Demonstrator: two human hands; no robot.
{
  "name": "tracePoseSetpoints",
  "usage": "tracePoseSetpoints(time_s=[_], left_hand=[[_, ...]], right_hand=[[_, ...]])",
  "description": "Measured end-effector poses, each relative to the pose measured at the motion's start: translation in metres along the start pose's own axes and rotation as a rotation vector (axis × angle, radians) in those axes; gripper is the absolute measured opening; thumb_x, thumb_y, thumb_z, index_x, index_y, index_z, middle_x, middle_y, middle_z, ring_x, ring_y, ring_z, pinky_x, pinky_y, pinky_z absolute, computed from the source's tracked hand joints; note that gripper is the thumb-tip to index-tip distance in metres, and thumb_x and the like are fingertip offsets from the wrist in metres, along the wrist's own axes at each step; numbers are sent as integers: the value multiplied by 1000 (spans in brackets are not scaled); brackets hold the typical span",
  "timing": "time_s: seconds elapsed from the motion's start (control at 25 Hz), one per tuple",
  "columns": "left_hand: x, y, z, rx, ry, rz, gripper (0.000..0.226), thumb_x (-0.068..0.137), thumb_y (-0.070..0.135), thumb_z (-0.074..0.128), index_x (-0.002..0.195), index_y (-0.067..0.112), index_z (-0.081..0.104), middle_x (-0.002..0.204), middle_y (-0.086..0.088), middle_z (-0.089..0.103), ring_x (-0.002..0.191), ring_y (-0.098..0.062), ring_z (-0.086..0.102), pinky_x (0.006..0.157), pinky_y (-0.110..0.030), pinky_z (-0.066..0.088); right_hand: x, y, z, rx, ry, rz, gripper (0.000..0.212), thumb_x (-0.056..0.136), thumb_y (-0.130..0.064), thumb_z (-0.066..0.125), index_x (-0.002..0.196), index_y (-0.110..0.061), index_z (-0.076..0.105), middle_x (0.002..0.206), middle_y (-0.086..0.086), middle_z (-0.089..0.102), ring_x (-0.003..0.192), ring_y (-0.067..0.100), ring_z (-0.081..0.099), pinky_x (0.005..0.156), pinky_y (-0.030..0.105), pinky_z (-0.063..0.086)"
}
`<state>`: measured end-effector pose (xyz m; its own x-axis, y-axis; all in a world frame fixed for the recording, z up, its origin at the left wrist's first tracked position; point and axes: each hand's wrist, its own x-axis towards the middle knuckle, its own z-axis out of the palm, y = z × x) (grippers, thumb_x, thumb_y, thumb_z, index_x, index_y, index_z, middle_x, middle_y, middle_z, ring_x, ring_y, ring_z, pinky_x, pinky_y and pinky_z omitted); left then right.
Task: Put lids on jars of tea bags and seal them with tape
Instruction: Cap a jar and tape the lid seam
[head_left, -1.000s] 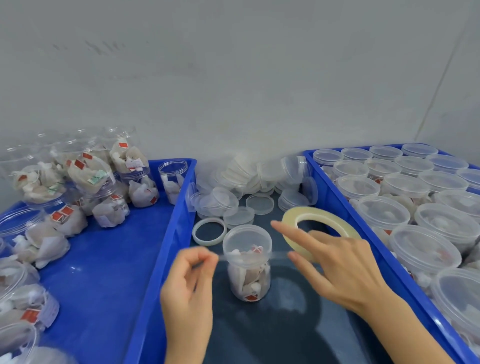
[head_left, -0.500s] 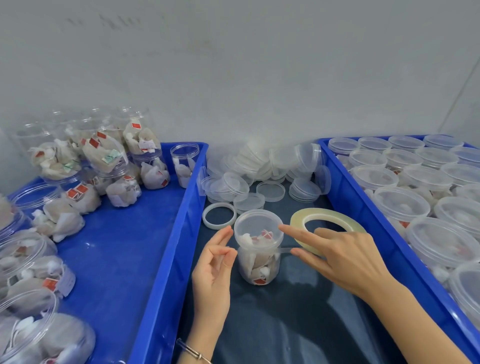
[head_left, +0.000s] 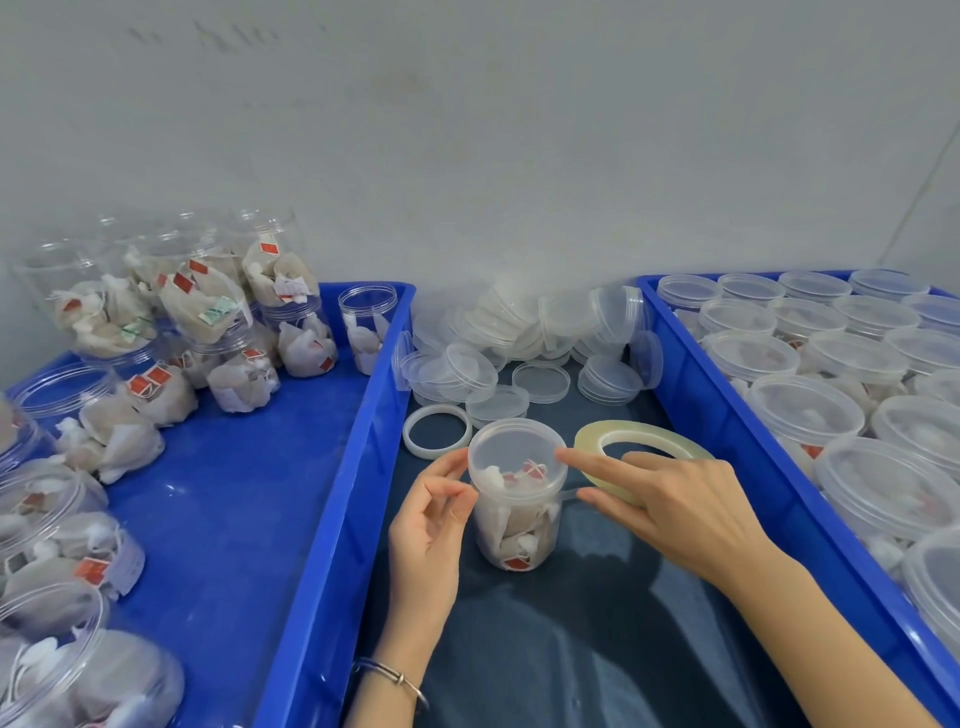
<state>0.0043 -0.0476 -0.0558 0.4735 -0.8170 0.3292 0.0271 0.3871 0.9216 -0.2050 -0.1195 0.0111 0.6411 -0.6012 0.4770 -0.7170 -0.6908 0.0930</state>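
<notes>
Item: lidded jar (head_left: 517, 512), upright between my hands. Left hand (head_left: 428, 525) pinches the tape end at the lid seam; right hand (head_left: 680, 512) holds the tape roll (head_left: 597, 441). I keep the strip taut and level.

Even, soft, fairly bright light fills the scene, with a cool bluish cast. It seems to come from above and in front, since a blurred dark shadow (head_left: 639, 582) of the arms falls toward the viewer on the dark desk (head_left: 597, 649). A small white glare spot sits on the left blue tray (head_left: 171, 488), and faint highlights run along the clear jars (head_left: 208, 312). The wide lens bends the tray edges and stretches things at the corners. The centre is fairly sharp; the lower left jars (head_left: 67, 670) and far right edge look soft and smeared.
</notes>
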Motion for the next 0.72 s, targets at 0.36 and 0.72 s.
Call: tracePoseSetpoints(time_s=[0.36, 0.72], left_hand=[[30, -7, -3, 13, -121, -37, 35, 78, 19, 67, 111, 32, 71, 121, 7, 67, 119, -12, 59, 98, -24, 49], [-7, 1, 18, 257, -245, 27, 93, 65, 15, 84, 139, 34, 31, 142, 21, 41, 131, 2, 40, 103, -13, 38]], right_hand=[[6, 4, 5, 105, 31, 54, 43, 93, -59, 30, 123, -50, 58, 62, -12, 59, 45, 9, 40, 34, 24, 29], [8, -12, -4, 75, 59, 17, 39, 89, -56, 38, 114, -45, 66, 52, -11, 52, 39, 9, 42, 37, 18, 11]])
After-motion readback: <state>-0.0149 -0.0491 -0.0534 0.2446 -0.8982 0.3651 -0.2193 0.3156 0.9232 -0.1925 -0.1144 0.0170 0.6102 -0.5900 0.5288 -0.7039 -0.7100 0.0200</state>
